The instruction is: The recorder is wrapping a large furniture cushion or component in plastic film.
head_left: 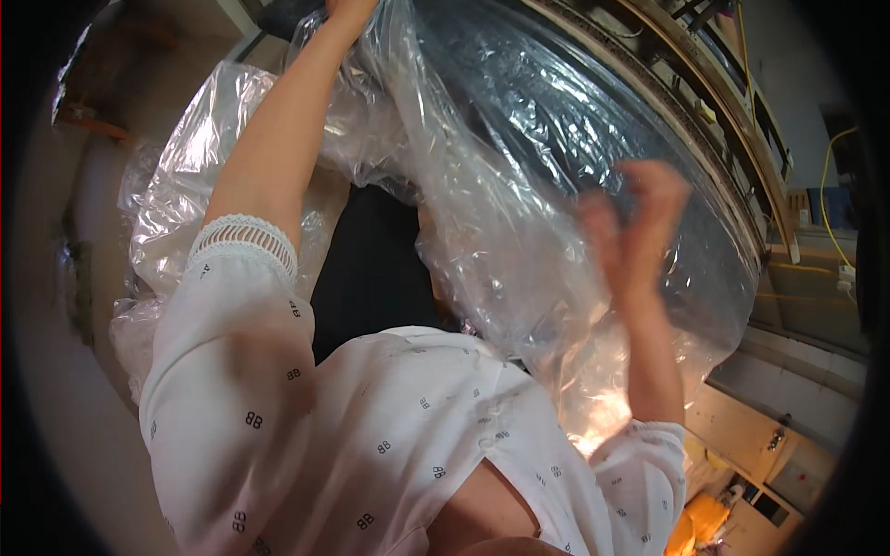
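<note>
A large sheet of clear plastic film [491, 208] spreads in crumpled, shiny folds in front of me and drapes down on both sides of my dark-clothed lap. My left arm reaches far forward to the top edge of the picture, where only the back part of my left hand [350, 9] shows beside gathered film; its fingers are cut off from view. Over the right part of the film is my right hand [644, 218], blurred by motion. Its thumb and curled fingers stand apart, with nothing visible between them. Whether it touches the film is unclear.
A long brown-edged frame or rail [714, 88] curves along the far right, beyond the film. A yellow cord [825, 185] hangs at the right. At the lower right are a pale cabinet-like surface [742, 417] and something orange [702, 522].
</note>
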Demonstrator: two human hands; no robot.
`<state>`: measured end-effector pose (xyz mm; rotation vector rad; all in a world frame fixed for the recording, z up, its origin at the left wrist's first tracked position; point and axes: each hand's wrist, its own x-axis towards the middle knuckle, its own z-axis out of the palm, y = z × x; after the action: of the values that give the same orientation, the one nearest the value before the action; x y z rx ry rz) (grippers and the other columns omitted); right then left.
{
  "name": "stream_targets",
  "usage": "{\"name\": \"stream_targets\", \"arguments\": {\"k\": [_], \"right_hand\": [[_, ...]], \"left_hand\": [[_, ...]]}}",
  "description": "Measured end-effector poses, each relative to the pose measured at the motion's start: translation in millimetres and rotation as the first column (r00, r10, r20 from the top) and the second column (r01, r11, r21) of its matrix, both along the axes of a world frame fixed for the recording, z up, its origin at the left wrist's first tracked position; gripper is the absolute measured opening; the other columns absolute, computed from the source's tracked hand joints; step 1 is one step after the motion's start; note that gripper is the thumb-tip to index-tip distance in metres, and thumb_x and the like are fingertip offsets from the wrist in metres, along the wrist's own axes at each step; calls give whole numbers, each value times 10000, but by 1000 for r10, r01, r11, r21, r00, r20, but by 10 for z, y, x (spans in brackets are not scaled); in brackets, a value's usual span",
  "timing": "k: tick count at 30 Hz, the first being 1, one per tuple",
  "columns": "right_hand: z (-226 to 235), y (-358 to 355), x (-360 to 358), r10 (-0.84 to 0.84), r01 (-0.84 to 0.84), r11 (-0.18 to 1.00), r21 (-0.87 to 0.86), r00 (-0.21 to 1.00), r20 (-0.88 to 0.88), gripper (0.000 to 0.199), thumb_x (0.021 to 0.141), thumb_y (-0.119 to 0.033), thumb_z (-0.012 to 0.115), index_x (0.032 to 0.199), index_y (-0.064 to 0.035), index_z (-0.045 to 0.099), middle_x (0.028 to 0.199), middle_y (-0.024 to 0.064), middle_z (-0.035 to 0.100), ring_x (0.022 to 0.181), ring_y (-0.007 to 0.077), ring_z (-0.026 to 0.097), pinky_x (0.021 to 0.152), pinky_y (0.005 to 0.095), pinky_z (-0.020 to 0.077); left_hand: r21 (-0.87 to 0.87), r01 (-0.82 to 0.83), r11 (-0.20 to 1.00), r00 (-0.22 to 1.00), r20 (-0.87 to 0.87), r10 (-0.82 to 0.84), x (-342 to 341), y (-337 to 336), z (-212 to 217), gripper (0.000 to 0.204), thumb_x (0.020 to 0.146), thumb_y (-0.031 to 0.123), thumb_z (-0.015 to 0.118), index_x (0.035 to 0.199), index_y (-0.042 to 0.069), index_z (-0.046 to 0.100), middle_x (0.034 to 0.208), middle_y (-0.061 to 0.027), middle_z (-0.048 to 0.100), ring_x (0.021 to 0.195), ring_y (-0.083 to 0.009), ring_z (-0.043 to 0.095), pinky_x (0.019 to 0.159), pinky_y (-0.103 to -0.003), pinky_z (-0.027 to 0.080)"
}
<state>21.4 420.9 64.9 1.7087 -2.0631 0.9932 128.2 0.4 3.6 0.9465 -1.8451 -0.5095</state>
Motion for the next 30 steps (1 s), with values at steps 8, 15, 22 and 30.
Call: {"name": "stream_targets", "arguments": {"k": [8, 15, 22, 30], "right_hand": [[-948, 502, 647, -52, 64, 763, 643, 998, -38, 362, 668, -65, 644, 1013, -48, 537, 885, 120, 548, 894, 296, 534, 801, 385, 401], [291, 1604, 269, 228, -401, 887, -229, -52, 972, 115, 763, -109, 551, 772, -11, 610, 649, 87, 575, 538, 228, 558, 497, 336, 438], [725, 2102, -248, 975, 142, 221, -965, -33, 219, 328, 877, -125, 475, 1171, 19, 460, 642, -74, 528, 572, 26, 503, 694, 234, 394], [-662, 2806, -148, 726, 738, 399, -544, 108, 680, 553, 909, -413, 448, 1320, -56, 350, 1234, 72, 483, 1057, 173, 473, 887, 312, 387]], "left_hand": [[-26, 68, 997, 997, -21, -69, -34, -35, 31, 300, 763, 311, 595, 777, 17, 655, 737, -157, 633, 712, -275, 618, 663, -350, 456], [-23, 149, 989, 978, 155, -143, 26, -365, -30, 411, 767, 477, 606, 938, 111, 678, 840, -94, 662, 801, -209, 622, 739, -296, 440], [8, 226, 974, 948, 226, -222, 28, -111, 38, 403, 786, 436, 611, 960, 78, 674, 913, -106, 662, 866, -232, 616, 787, -299, 437], [-39, 164, 986, 961, 234, -150, 168, -617, -170, 428, 817, 445, 575, 961, 52, 662, 893, -91, 666, 809, -221, 612, 738, -301, 445]]}}
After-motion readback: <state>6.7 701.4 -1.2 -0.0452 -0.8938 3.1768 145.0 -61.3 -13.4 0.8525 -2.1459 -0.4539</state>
